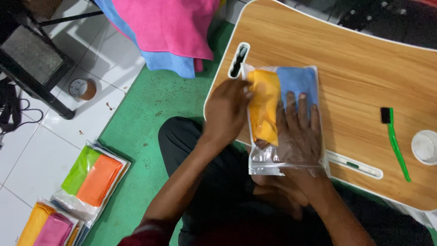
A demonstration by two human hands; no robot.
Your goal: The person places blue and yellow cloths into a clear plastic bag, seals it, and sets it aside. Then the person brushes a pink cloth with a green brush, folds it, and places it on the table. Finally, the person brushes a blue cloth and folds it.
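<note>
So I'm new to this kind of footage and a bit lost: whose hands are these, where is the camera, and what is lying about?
The camera sits on a person's head and looks down at their own bare hands. The right hand is slid inside a clear zip bag, against a blue cloth. The left hand steadies the bag's edge beside a yellow cloth. The bag lies on a wooden lap table, along with a green brush and a small white dish. Filled bags lie on the floor.
</note>
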